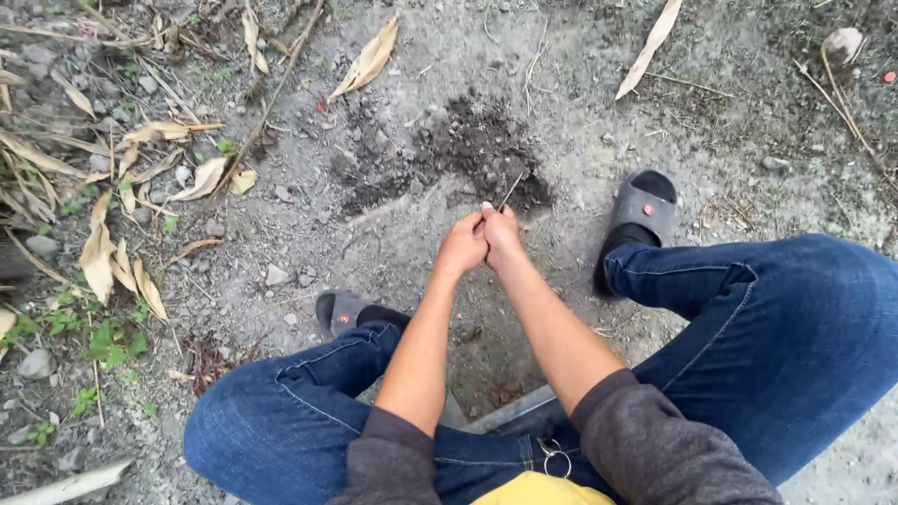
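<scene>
Person squatting on bare ground, both hands together out front. Left hand (461, 247) and right hand (502, 234) are clenched against each other, gripping a thin stick (511, 191) that pokes up and away from the fingers toward the patch of dark loosened soil (482, 150). Stick tip sits just over the near edge of that patch.

Looks like mid-dig: soil already broken up, stick held for another go. My read: next stroke needs a downward push with both wrists, and a stick that thin could snap.

Room: grey sandal (641, 210) close on the right, other sandal (339, 310) nearer the left knee; hands between the two. Open dirt ahead; dry leaves (122, 252) well off left.
</scene>
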